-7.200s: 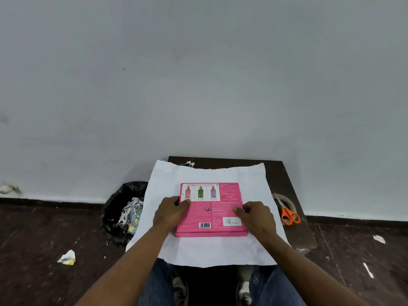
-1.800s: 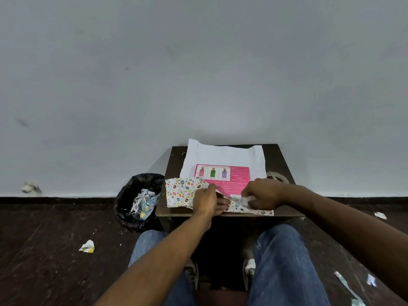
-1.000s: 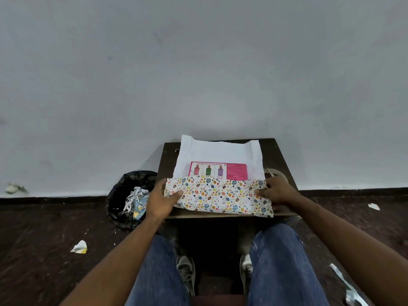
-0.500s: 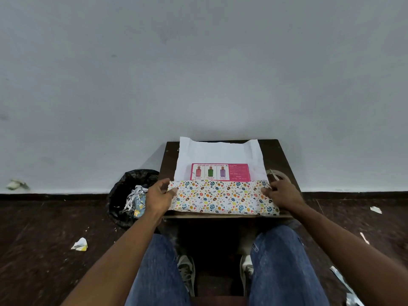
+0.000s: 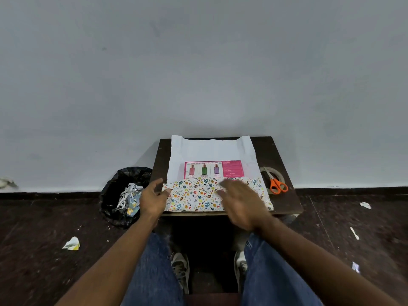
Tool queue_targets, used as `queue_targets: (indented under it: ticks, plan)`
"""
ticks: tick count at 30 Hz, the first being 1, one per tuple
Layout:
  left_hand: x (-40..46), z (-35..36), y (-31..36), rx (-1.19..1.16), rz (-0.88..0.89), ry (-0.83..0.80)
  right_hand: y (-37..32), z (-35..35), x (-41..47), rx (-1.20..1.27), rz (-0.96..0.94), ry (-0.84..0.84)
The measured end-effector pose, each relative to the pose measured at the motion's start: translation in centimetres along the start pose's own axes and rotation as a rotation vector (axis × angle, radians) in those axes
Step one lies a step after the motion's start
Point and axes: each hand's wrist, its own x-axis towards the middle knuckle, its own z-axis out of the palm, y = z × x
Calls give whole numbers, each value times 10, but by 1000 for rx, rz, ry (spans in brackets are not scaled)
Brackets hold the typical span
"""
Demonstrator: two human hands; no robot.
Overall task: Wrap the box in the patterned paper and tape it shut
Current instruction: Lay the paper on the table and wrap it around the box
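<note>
Box [image 5: 213,169], pink, centred on paper [image 5: 212,149] on table [image 5: 276,151], near flap folded over its near half w/ print showing; left hand [image 5: 152,198] fingers relaxed, steadying flap's left end; right hand [image 5: 240,202] flat, blurred, smoothing flap; tape roll [image 5: 272,173] & scissors [image 5: 277,185] alongside, right.

The pink perfume box [image 5: 213,170] lies on the white-backed patterned paper [image 5: 212,149] on the dark wooden table [image 5: 273,149]; orange-handled scissors [image 5: 277,185] lie right, the black-lined bin [image 5: 119,195] left.

Plain grey wall [image 5: 198,62], dark speckled floor [image 5: 39,228], small dark table [image 5: 280,155]
</note>
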Motion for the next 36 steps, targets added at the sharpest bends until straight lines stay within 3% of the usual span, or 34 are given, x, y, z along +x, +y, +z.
queue_targets:
  ticks: [3,9,18,25,28,31,36]
  plan:
    - [1,1,1,-12,0,-7,-22,21,4,-6,-71,-217]
    - [4,1,8,84,26,-19,-6,28,8,-10,23,-381]
    - [11,-2,5,131,17,-8,5,27,12,60,23,-396]
    - [22,-2,31,372,154,235,4,34,9,41,30,-333]
    - [44,16,47,452,354,151,5,36,8,37,32,-308]
    - [70,42,72,553,540,-49,4,38,7,35,34,-290]
    - [114,88,107,1081,663,-330,3,39,6,28,27,-230]
